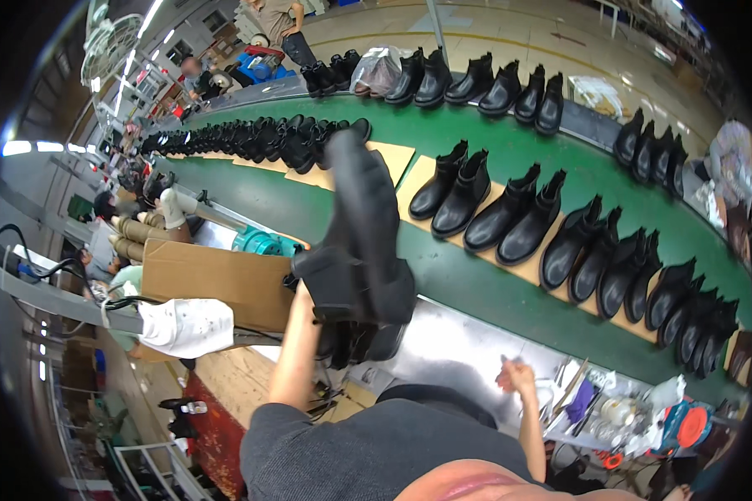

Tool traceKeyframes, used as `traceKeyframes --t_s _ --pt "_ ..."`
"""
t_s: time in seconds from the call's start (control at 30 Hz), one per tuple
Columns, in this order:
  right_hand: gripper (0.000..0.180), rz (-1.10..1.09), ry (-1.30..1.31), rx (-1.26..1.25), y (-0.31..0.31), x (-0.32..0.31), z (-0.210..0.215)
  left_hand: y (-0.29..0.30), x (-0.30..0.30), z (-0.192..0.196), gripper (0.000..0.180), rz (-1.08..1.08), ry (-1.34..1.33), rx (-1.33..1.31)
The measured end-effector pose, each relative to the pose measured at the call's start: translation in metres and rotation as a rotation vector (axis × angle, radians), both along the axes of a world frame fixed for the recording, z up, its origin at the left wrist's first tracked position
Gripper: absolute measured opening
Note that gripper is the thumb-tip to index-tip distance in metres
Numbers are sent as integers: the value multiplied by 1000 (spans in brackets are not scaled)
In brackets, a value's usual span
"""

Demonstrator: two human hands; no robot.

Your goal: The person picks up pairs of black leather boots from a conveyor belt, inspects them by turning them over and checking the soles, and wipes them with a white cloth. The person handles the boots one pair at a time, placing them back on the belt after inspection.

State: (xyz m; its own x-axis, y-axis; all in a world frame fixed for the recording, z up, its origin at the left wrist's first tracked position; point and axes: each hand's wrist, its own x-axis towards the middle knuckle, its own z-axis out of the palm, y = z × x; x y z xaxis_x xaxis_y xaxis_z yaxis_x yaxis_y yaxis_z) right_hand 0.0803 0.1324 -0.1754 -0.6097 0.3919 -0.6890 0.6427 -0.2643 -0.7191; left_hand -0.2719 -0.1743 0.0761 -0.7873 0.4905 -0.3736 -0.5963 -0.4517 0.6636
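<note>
The left hand (302, 294) grips a raised black leather ankle boot (358, 225); at four o'clock, the right hand (516, 377) curls loosely, holding nothing visible.

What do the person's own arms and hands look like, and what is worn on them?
Both forearms are bare, with no sleeves reaching them. The left hand is mostly hidden behind a black boot, so a glove cannot be ruled out there. The right hand is bare, with no glove; no watch or ring shows. A dark grey garment covers the body.

A black leather ankle boot (361, 234) with a smooth matte upper is held aloft, sole turned upward and toe pointed far, near the green conveyor's near edge.
</note>
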Motion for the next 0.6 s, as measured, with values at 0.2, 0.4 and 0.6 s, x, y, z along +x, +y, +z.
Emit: traceKeyframes --t_s 0.2,0.4,0.6 --pt "74 129 -236 -173 3 -12 5 42 -173 -30 38 -45 679 -977" --pt "76 82 -331 -177 3 -19 13 103 -363 -72 44 -178 702 -1378" --pt "75 24 -451 -122 1 -29 21 141 -398 -149 49 -388 782 -1764"
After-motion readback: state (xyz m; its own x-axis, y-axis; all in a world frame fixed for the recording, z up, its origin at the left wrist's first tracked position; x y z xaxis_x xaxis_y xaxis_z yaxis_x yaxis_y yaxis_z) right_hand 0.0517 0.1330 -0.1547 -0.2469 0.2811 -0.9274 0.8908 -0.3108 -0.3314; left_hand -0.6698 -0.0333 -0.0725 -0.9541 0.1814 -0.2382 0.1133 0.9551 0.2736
